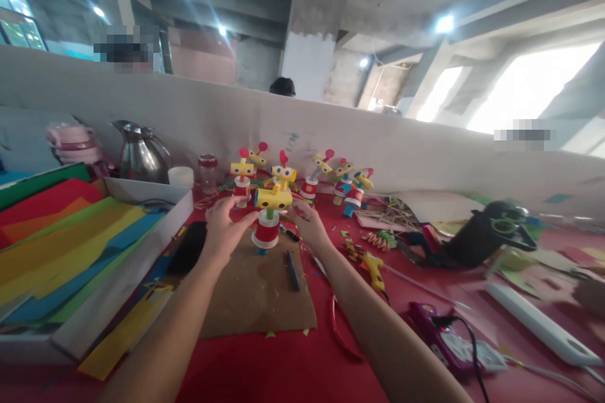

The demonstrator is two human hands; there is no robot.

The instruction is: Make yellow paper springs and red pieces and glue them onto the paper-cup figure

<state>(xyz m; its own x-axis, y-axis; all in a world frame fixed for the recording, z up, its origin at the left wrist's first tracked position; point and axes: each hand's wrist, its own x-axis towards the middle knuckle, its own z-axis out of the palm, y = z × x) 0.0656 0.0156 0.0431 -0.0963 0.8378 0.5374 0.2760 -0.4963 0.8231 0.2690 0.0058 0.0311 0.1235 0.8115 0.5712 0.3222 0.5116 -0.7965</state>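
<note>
A paper figure with a yellow head and a red and white drum body stands on a brown cardboard sheet. My left hand reaches it from the left, fingers spread and curled toward the yellow head. My right hand comes in from the right, its fingers curled close to the head; whether they touch it is unclear. Several similar figures stand in a row behind, along the white partition.
A white tray of coloured paper sheets lies at left. A steel kettle, a pink container, a glue gun, a black pen, a purple power strip and a black holder with green scissors crowd the red table.
</note>
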